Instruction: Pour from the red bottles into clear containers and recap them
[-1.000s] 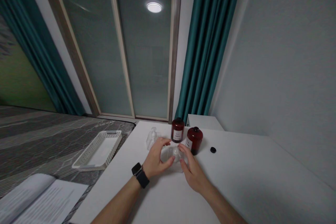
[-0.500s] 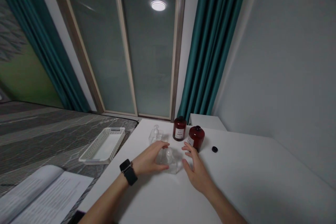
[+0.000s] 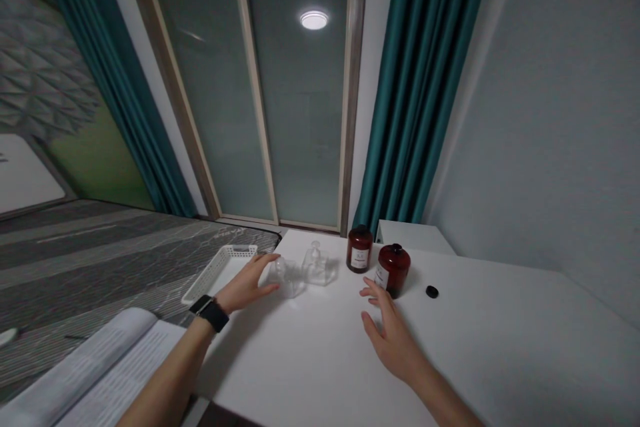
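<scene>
While our left grip (image 3: 247, 289) curves about one side of a clear bottle (image 3: 289, 280), we cannot tell whether it holds it; right of that grip, another bottle (image 3: 316, 268) stands on the surface (image 3: 310, 353). Our right grip (image 3: 391, 340), loosely spread, is near a red bottle (image 3: 397, 267).

- Worktop (image 3: 320, 360), lower middle: plain white.
- Two bottles (image 3: 399, 261), right of centre: dark red; labels (image 3: 359, 258) white.
- Round cap (image 3: 432, 291), farther right: black.
- Two containers (image 3: 316, 271), near centre: clear, colourless.
- Basket (image 3: 211, 271), left of centre: off-white, perforated pattern.
- Open book (image 3: 113, 367), lower left: white, rows of dark print.
- Watch (image 3: 216, 315): black.
- Curtains (image 3: 423, 93), upper left and upper right: teal.
</scene>
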A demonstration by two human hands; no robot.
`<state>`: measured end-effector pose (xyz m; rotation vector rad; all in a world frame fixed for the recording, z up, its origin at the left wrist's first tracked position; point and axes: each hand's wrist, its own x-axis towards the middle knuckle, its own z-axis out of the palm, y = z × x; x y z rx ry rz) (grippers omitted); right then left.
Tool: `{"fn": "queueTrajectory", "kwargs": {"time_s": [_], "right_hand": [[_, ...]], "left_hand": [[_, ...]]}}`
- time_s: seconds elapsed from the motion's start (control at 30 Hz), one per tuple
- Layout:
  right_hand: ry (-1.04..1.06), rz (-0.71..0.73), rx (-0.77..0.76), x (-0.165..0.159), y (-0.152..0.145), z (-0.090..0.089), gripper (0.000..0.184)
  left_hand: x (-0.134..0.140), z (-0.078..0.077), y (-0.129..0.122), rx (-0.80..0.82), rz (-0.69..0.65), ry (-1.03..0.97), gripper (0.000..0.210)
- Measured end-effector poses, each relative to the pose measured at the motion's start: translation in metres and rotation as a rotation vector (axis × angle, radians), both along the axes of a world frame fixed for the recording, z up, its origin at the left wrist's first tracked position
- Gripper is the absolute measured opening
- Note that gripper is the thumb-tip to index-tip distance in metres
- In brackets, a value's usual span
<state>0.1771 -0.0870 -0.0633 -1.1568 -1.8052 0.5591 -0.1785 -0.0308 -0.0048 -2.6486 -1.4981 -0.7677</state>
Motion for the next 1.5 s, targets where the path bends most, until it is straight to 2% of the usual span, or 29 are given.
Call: {"fn": "queueTrajectory", "kwargs": {"time_s": [0.07, 0.17, 0.27, 0.37, 0.47, 0.57, 0.67, 0.73, 0.83, 0.93, 1.03, 1.17, 1.3, 1.4, 1.5], "right_hand": [[-0.003, -0.004, -0.002, 0.000, 0.000, 0.000, 0.053], [-0.009, -0.004, -0.007, 0.001, 0.001, 0.001, 0.054], [-0.004, -0.008, 0.018, 0.001, 0.001, 0.002, 0.053], [-0.012, -0.036, 0.096, 0.006, 0.004, 0.009, 0.044], [-0.018, -0.126, 0.208, 0.024, 0.013, 0.022, 0.030], [-0.002, -0.322, 0.274, 0.056, 0.031, 0.037, 0.025], [-0.060, -0.435, 0.243, 0.096, 0.051, 0.043, 0.028], [-0.122, -0.453, 0.223, 0.120, 0.060, 0.037, 0.028], [-0.224, -0.522, 0.169, 0.144, 0.064, 0.015, 0.031], [-0.317, -0.593, 0.088, 0.152, 0.061, -0.012, 0.035], [-0.406, -0.589, 0.031, 0.150, 0.059, -0.030, 0.046], [-0.497, -0.533, 0.010, 0.145, 0.062, -0.034, 0.047], [-0.530, -0.503, 0.026, 0.141, 0.063, -0.032, 0.043], [-0.519, -0.493, 0.048, 0.138, 0.061, -0.032, 0.042], [-0.485, -0.488, 0.066, 0.135, 0.060, -0.032, 0.040]], "left_hand": [[0.003, 0.000, 0.001, 0.058, 0.015, 0.014, 0.054], [0.024, 0.010, -0.010, 0.226, 0.043, -0.025, 0.059], [0.059, 0.022, -0.027, 0.310, -0.060, -0.046, 0.043], [0.098, 0.030, -0.038, 0.273, -0.204, -0.044, 0.029], [0.135, 0.031, -0.038, 0.207, -0.309, -0.075, 0.024], [0.165, 0.031, -0.034, 0.162, -0.368, -0.112, 0.021], [0.185, 0.024, -0.031, 0.132, -0.402, -0.157, 0.018], [0.193, 0.015, -0.031, 0.117, -0.409, -0.214, 0.016], [0.197, -0.004, -0.031, 0.118, -0.368, -0.312, 0.015], [0.195, -0.019, -0.033, 0.135, -0.366, -0.281, 0.015], [0.193, -0.024, -0.034, 0.142, -0.343, -0.283, 0.016], [0.197, -0.023, -0.034, 0.099, -0.284, -0.311, 0.016], [0.209, -0.014, -0.027, 0.080, -0.270, -0.283, 0.041], [0.223, -0.002, -0.013, 0.099, -0.269, -0.267, 0.051], [0.241, 0.007, 0.006, 0.085, -0.232, -0.351, 0.057]]}}
